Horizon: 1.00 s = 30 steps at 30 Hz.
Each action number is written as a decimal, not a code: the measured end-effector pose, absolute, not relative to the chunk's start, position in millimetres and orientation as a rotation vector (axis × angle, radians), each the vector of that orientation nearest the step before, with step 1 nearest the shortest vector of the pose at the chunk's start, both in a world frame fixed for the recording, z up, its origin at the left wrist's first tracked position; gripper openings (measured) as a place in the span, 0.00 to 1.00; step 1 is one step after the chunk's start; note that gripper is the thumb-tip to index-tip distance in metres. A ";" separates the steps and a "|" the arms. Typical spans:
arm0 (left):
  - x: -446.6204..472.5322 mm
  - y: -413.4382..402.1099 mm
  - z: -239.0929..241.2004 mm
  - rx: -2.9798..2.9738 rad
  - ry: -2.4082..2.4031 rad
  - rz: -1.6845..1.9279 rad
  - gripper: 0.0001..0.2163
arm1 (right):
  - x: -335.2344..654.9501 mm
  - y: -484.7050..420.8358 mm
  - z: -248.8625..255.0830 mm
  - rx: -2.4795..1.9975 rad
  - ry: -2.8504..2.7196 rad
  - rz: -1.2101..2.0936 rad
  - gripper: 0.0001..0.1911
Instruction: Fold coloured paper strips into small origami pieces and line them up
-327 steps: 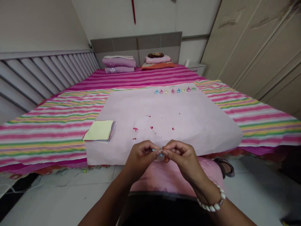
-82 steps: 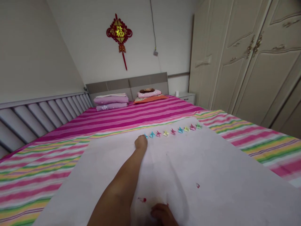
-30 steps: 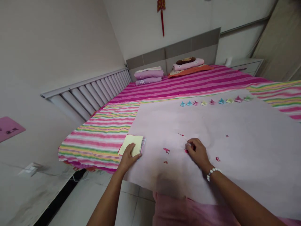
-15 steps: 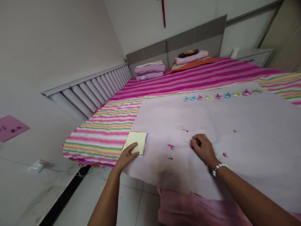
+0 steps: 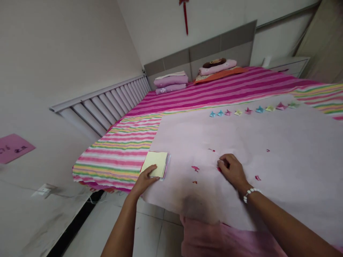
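Note:
My left hand (image 5: 144,181) rests over the near-left part of a stack of square paper (image 5: 156,160). Its index finger and thumb are spread apart, touching the stack; the other fingers are partly hidden. Pale yellow paper is on top, with other colours showing at the right edge. My right hand (image 5: 232,170) is down on the pale pink sheet (image 5: 182,139), fingertips pinched together beside a small red mark (image 5: 219,169). Whatever the pinch holds, if anything, is hidden. Across the sheet's far side runs a row of several folded paper pieces, among them a blue one (image 5: 259,109) and a pink one (image 5: 281,106).
The sheet lies over a bed with a striped bedspread (image 5: 115,153). A slatted rail (image 5: 107,96) runs along its left side. Folded purple bedding (image 5: 171,81) and a pink pillow (image 5: 218,67) sit by the headboard (image 5: 203,46). Tiled floor (image 5: 150,225) shows below.
The view has tilted slightly, so everything sits a little lower in the picture. Both hands keep nearly the same places on the stack and the sheet.

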<state>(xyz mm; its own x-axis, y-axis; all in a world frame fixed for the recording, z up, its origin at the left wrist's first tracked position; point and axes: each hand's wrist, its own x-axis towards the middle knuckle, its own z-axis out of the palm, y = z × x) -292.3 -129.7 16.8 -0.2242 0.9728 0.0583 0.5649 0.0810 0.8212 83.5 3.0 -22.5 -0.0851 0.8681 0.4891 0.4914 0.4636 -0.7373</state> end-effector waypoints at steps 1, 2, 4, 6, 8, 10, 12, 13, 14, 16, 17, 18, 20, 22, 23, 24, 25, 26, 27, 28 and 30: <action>-292.4 -129.8 17.2 1.517 1.841 1.023 0.24 | 83.5 3.2 -22.6 -1.170 -1.732 0.482 0.03; -292.5 -129.9 17.6 1.518 1.838 1.022 0.24 | 83.6 3.4 -22.8 -1.170 -1.732 0.482 0.03; -292.6 -129.9 18.2 1.517 1.837 1.019 0.25 | 83.8 3.7 -23.3 -1.170 -1.731 0.483 0.03; -292.9 -130.0 18.8 1.516 1.840 1.015 0.25 | 83.8 3.9 -23.6 -1.169 -1.732 0.484 0.03; -293.3 -130.1 19.3 1.518 1.846 1.014 0.23 | 83.7 3.7 -23.6 -1.168 -1.734 0.484 0.03; -293.2 -130.2 19.3 1.524 1.860 1.015 0.22 | 83.5 3.3 -23.3 -1.166 -1.735 0.485 0.02; -291.5 -129.7 18.5 1.527 1.895 1.016 0.23 | 83.4 3.0 -23.3 -1.166 -1.734 0.484 0.02; -289.8 -129.1 17.8 1.526 1.924 1.017 0.24 | 83.4 2.9 -23.5 -1.166 -1.734 0.484 0.02; -287.5 -128.0 16.8 1.525 1.962 1.020 0.25 | 83.4 2.9 -23.7 -1.166 -1.734 0.483 0.03; -281.1 -124.4 14.3 1.521 2.054 1.033 0.25 | 83.5 3.0 -24.3 -1.164 -1.736 0.482 0.03; -277.4 -122.0 13.1 1.521 2.101 1.039 0.25 | 83.5 2.9 -24.5 -1.163 -1.737 0.481 0.03; -273.6 -119.4 11.9 1.524 2.143 1.042 0.25 | 83.6 2.9 -24.6 -1.162 -1.737 0.479 0.03; -267.0 -114.5 10.3 1.540 2.205 1.040 0.25 | 83.6 2.8 -24.4 -1.161 -1.737 0.474 0.03; -263.0 -110.9 9.7 1.562 2.240 1.030 0.24 | 83.4 2.6 -23.7 -1.160 -1.739 0.469 0.03; -262.1 -109.8 9.7 1.571 2.251 1.024 0.23 | 83.3 2.5 -23.3 -1.159 -1.740 0.467 0.03; -261.9 -109.4 9.8 1.578 2.258 1.017 0.22 | 83.2 2.5 -22.8 -1.159 -1.741 0.467 0.03; -262.4 -109.4 10.0 1.583 2.262 1.011 0.22 | 83.1 2.4 -22.4 -1.159 -1.742 0.466 0.03; -263.3 -109.8 10.1 1.586 2.263 1.006 0.21 | 83.0 2.3 -22.0 -1.159 -1.742 0.467 0.03; -264.5 -110.4 10.3 1.590 2.261 1.002 0.21 | 82.9 2.3 -21.7 -1.160 -1.743 0.468 0.03; -265.9 -111.1 10.3 1.592 2.257 0.999 0.20 | 82.8 2.2 -21.4 -1.161 -1.742 0.470 0.03; -268.6 -112.3 10.1 1.595 2.243 0.996 0.19 | 82.6 2.1 -21.0 -1.164 -1.742 0.474 0.03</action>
<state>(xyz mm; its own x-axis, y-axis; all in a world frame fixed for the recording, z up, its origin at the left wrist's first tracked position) -268.6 -112.3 10.1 -0.3901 0.8980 0.2033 0.7529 0.1840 0.6319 82.6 2.1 -21.0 -0.0917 0.8639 0.4952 0.4942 0.4712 -0.7306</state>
